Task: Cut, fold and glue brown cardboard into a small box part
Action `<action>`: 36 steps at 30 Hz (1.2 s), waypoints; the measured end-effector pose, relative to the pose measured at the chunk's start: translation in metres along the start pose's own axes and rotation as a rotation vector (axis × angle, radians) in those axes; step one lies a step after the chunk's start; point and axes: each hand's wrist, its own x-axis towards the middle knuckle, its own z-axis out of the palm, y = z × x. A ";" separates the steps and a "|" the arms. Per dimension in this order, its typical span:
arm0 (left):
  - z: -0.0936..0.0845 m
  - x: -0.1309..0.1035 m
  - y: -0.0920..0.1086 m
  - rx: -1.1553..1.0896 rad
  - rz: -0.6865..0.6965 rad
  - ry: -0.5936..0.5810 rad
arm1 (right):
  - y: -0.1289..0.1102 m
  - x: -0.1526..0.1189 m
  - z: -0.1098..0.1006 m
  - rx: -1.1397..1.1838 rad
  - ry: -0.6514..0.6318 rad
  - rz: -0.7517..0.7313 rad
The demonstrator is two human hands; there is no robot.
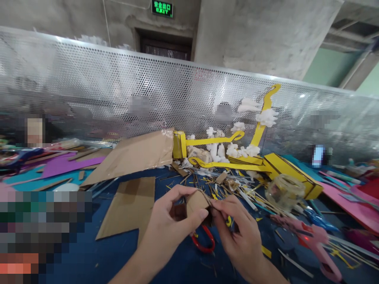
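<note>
A small folded piece of cardboard [196,204] is held up over the blue table, in the middle of the head view. My left hand [174,221] grips it from the left, thumb across its front face and fingers behind. At its right edge, my right hand [237,221] pinches the cardboard between thumb and forefinger. Below the hands lies a red loop handle [207,242], partly covered; the rest of that tool is hidden. A flat cut cardboard sheet [127,205] lies to the left of my left hand.
Yellow cardboard shapes [293,173] with white fluffy tufts stand at the back before a perforated metal screen [118,86]. A pink glue gun [310,236] lies at right, near a clear tape roll [286,191]. Scraps litter the middle; coloured sheets [59,165] lie left.
</note>
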 end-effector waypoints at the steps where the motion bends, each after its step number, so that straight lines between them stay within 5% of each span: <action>1: 0.000 0.000 0.000 0.003 0.012 0.003 | 0.000 0.000 0.000 -0.003 0.001 0.000; 36: 0.000 -0.004 0.001 0.064 0.050 0.006 | 0.005 -0.006 -0.001 -0.155 0.033 -0.249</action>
